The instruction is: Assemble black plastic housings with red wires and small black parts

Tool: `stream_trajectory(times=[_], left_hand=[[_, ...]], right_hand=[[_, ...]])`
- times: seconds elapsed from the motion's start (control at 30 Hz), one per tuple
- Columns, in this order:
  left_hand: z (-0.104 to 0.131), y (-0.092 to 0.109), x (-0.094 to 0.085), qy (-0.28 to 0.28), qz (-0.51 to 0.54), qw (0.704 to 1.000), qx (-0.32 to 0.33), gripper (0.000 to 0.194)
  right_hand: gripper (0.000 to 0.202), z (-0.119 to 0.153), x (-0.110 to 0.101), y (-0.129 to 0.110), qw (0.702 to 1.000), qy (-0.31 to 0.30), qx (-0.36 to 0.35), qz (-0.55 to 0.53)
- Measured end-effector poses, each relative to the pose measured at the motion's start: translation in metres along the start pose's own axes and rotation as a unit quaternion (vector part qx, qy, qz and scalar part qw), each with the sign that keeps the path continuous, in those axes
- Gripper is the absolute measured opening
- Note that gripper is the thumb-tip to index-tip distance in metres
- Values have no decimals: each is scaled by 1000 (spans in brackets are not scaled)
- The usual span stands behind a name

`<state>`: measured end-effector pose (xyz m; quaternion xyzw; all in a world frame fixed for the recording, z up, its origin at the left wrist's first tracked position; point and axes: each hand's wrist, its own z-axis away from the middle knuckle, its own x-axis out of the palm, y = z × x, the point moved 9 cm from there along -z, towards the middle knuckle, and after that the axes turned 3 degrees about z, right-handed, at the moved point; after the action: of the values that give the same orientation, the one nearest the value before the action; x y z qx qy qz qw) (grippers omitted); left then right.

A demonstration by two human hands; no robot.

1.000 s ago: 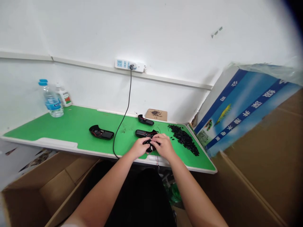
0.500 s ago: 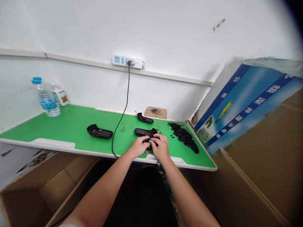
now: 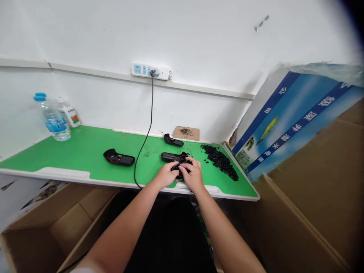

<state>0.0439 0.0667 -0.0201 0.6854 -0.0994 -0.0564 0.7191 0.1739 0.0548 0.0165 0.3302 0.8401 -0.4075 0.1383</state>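
Note:
My left hand (image 3: 166,176) and my right hand (image 3: 193,175) are closed together round a black plastic part (image 3: 179,174) at the table's front edge. Both thumbs press on its top, and the fingers hide much of it. Just behind my hands lies a black plastic housing (image 3: 168,156) with a thin red wire. A similar black shell (image 3: 174,141) rests farther back. Another open black housing (image 3: 121,158), red wire showing inside, lies to the left. Right of my hands spreads a pile of small black plastic pieces (image 3: 220,161).
A black cable (image 3: 148,131) drops from the wall power strip (image 3: 142,69) across the green table (image 3: 82,151). At the back sits a cardboard piece (image 3: 195,133) with tiny dark bits. Bottles (image 3: 58,127) stand far left. Cardboard boxes flank the table, one blue-printed (image 3: 287,113).
The view has shifted slightly. My hands stay on the black part, with only small movements of the right fingers and thumb. The other things lie as before.

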Motion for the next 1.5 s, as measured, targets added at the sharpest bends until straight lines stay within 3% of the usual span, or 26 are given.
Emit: stream_trajectory(times=[0.2,0.37,0.53,0.67,0.9,1.27,1.5], left_hand=[[0,1,-2,4,18,1000,-1,45],[-2,-1,-9,35,42,998,-17,49],[-3,-3,-10,34,62,997,-30,50],[-3,-1,-9,24,50,998,-20,45],[-3,2,-9,23,44,999,-14,41],[-3,4,-9,23,50,998,-6,41],[-2,6,-7,21,43,999,-11,42]], right_hand=[[14,0,-12,5,989,29,33,-140],[19,7,-19,20,932,71,122,-332],[23,14,-26,36,901,130,196,-364],[26,11,-20,43,878,131,212,-409],[28,6,-14,47,803,116,229,-538],[26,5,-11,45,785,90,236,-565],[23,4,-13,41,813,84,214,-535]])
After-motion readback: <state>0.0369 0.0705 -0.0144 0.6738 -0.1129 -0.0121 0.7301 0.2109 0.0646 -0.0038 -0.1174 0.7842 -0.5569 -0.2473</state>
